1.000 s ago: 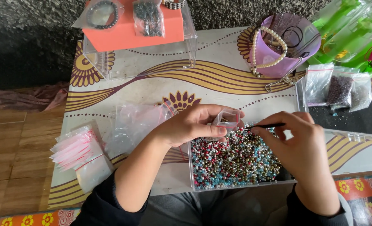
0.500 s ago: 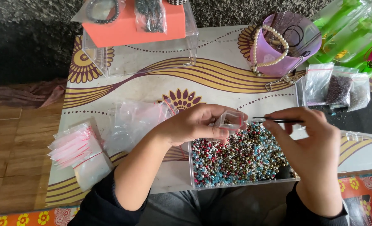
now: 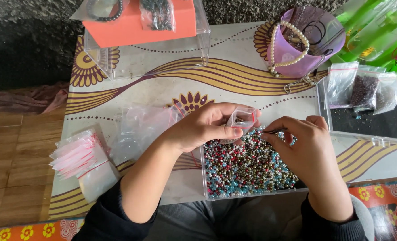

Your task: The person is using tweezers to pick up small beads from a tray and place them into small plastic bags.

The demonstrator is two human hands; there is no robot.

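My left hand (image 3: 205, 125) pinches a small clear zip bag (image 3: 241, 120) with a red strip, held just above a clear plastic tray (image 3: 206, 178) full of mixed coloured beads (image 3: 247, 167). My right hand (image 3: 308, 149) grips thin dark tweezers (image 3: 274, 131), whose tip points left toward the mouth of the bag. Both hands hover over the far edge of the bead tray, about a finger's width apart.
A stack of empty zip bags (image 3: 80, 160) lies at the left. A clear box with an orange card (image 3: 140, 27) stands at the back. A purple cup draped with a pearl string (image 3: 303, 42) and bagged dark beads (image 3: 363, 89) sit at the right.
My right hand has lowered and moved left, bringing the tweezers tip closer to the bag. My left hand keeps the bag nearly in place.
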